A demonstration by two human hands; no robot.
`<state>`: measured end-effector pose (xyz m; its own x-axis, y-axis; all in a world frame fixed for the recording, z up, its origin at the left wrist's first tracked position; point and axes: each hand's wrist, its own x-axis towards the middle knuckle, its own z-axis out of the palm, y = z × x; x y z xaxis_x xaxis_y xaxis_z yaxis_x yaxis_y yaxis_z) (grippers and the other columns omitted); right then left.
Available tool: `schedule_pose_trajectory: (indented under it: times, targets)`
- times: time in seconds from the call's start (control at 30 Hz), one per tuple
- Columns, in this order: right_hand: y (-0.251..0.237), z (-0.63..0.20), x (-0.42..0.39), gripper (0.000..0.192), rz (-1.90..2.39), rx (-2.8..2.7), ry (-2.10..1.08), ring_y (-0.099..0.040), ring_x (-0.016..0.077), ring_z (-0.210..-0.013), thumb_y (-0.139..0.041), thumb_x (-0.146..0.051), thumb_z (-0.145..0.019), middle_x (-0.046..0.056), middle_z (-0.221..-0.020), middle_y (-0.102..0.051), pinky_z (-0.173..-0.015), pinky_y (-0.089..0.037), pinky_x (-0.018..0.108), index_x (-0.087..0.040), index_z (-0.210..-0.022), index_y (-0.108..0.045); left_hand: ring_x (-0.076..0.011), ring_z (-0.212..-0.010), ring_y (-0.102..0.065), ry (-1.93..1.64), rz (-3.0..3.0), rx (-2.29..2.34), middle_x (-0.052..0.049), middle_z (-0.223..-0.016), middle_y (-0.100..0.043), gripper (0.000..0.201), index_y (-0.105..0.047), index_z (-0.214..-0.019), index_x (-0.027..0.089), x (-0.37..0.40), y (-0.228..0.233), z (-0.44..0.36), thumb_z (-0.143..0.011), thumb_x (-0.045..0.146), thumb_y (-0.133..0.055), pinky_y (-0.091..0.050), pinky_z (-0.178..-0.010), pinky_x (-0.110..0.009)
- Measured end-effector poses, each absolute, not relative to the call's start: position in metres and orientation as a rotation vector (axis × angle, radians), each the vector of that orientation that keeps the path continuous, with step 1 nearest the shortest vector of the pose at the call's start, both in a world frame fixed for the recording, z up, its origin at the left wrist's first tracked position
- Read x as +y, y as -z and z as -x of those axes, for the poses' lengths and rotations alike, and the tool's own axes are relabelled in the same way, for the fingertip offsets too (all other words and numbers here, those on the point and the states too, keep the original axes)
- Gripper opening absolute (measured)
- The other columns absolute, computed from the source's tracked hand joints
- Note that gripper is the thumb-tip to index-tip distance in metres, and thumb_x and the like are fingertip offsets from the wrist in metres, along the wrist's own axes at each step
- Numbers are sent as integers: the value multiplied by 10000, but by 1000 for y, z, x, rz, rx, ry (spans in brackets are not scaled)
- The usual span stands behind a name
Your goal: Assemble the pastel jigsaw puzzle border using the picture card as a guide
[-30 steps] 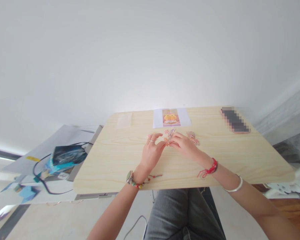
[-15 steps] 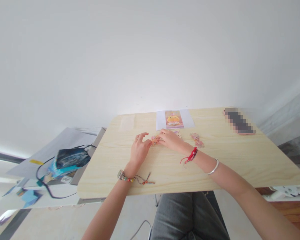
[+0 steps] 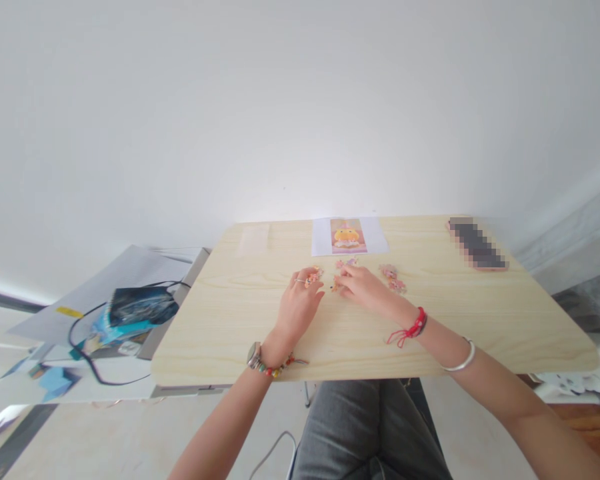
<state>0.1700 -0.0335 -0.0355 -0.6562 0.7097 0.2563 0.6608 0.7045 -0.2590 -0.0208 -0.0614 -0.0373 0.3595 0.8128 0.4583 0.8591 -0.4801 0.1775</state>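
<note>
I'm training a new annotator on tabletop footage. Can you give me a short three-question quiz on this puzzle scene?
1. True or false: the reference picture lies at the table's far edge.
2. Which wrist wears the red string bracelet? A left, B right.
3. Fill in: the left hand and right hand handle small ____ pieces.

Key: 1 true; 2 B; 3 puzzle.

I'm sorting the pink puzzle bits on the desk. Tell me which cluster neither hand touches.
The pink cluster farthest right lies apart from both hands. The bits by the left hand and the bits under the right hand are touched.
</note>
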Motion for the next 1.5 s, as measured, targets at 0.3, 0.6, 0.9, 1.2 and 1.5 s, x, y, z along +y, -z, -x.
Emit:
schedule_pose_trajectory:
  times: [0.3, 0.6, 0.9, 1.2, 1.5]
  targets:
    - [35, -151, -15, 80, 926, -2754, -93, -480, 151, -744, -523, -136, -827, 65, -846, -538, -660, -370, 273, -123, -778, -584, -257, -1086, -476, 689, 2483, -1583, -94, -1135, -522, 100, -625, -791, 189, -61, 49, 12, -714, 132, -653, -499, -855, -400]
    - [33, -151, -27, 134, 907, -2638, 13, -487, 187, -848, -493, -234, -870, 91, -929, -530, -767, -393, 329, -128, -893, -572, -236, -1055, -483, 823, 2487, -1599, -92, -1111, -528, 77, -634, -806, 189, -63, 46, 16, -772, 135, -591, -492, -858, -385]
    - [26, -168, -32, 72, 871, -2489, -93, -499, 177, -833, -571, -199, -816, 75, -892, -529, -763, -406, 325, -150, -828, -622, -215, -963, -516, 1020, 2439, -1484, -84, -1092, -534, 43, -626, -815, 191, -68, 38, 17, -780, 181, -603, -507, -794, -375]
    - [20, -182, -50, 128, 926, -2402, -92, -512, 188, -900, -552, -227, -831, 75, -943, -552, -796, -400, 338, -176, -922, -625, -230, -997, -497, 989, 2467, -1358, -99, -1095, -509, 46, -603, -831, 182, -73, 27, 5, -804, 185, -566, -498, -814, -399]
    - [24, -209, -53, 128, 1065, -2289, -101, -522, 163, -805, -567, -259, -825, 50, -849, -550, -741, -404, 307, -187, -888, -652, -235, -1007, -486, 874, 2557, -1317, -85, -1129, -493, 65, -610, -828, 191, -63, 18, -23, -782, 155, -580, -468, -855, -419]
